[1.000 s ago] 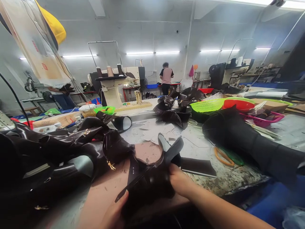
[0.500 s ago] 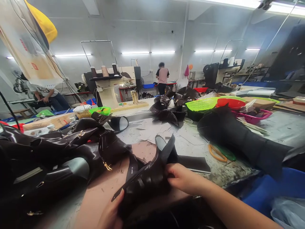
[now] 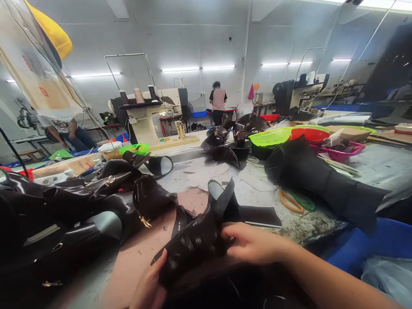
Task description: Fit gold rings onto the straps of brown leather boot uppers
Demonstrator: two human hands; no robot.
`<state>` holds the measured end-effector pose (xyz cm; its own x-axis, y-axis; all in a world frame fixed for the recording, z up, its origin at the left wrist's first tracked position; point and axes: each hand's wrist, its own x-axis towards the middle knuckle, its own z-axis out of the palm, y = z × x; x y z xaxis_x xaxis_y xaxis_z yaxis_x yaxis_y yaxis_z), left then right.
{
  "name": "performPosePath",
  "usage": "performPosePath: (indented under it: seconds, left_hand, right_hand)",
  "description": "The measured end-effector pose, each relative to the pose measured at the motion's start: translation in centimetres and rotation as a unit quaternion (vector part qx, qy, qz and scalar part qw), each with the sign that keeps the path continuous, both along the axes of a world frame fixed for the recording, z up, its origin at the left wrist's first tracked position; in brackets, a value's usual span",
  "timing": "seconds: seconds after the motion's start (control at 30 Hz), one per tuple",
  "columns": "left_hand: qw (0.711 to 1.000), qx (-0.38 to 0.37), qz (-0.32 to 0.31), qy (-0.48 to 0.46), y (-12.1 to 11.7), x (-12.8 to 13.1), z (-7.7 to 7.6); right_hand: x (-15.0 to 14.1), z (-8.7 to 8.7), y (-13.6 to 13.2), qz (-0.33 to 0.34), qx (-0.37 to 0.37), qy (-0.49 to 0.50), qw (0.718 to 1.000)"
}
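Note:
A dark brown leather shoe upper [image 3: 193,244] is held between my two hands, low in the middle of the head view. My left hand [image 3: 151,279] grips its near left end, the thumb on top and the other fingers hidden beneath. At its right side, my right hand [image 3: 254,244] has its fingers closed on the edge of the leather; the fingertips are partly hidden. A pale lining shows at the upper's raised far end. Just behind it lies a flat black strip [image 3: 260,215].
Dark shoe uppers with gold buckles [image 3: 80,201] are heaped at left. A long black piece [image 3: 325,184], orange scissor handles [image 3: 289,202] and a green basket [image 3: 272,136] lie at right. A blue bin [image 3: 389,240] stands lower right. Beyond is a sewing machine [image 3: 144,122].
The view has shifted slightly. Both hands keep hold of the upper, and my right hand's fingers have moved a little along its edge.

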<state>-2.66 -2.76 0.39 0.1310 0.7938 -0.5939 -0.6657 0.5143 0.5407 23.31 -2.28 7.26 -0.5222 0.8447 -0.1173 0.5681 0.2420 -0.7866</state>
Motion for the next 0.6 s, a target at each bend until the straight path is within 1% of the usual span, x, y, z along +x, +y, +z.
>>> performPosePath:
  seconds: [0.13, 0.23, 0.33, 0.4, 0.47, 0.53, 0.6]
  left_hand:
    - [1.000, 0.005, -0.003, -0.005, 0.1, 0.1, 0.0]
    - [1.000, 0.011, -0.015, 0.000, 0.0, 0.1, 0.2]
    - [0.999, 0.024, -0.024, 0.013, -0.1, 0.1, 0.3]
    - [0.999, 0.032, -0.030, 0.021, -0.2, 0.2, 0.4]
    - [0.998, 0.048, -0.037, 0.031, -0.3, 0.2, 0.4]
    - [0.996, 0.066, -0.046, 0.038, -0.4, 0.1, 0.2]
    - [0.995, 0.080, -0.051, 0.037, -0.5, -0.1, -0.3]
  right_hand:
    - [-0.8, -1.0, -0.6, -0.069, 0.010, 0.007, 0.998]
    - [-1.2, -1.4, -1.0, -0.074, 0.036, 0.012, 0.997]
    - [-1.3, -1.3, -1.5, -0.078, 0.074, -0.020, 0.994]
    - [-1.5, -1.3, -1.8, -0.100, 0.109, -0.048, 0.988]
    - [-1.8, -1.6, -2.2, -0.126, 0.132, -0.057, 0.982]
    - [-2.2, -2.4, -2.4, -0.151, 0.137, -0.041, 0.978]
    - [-2.7, -3.3, -2.7, -0.161, 0.132, 0.003, 0.978]
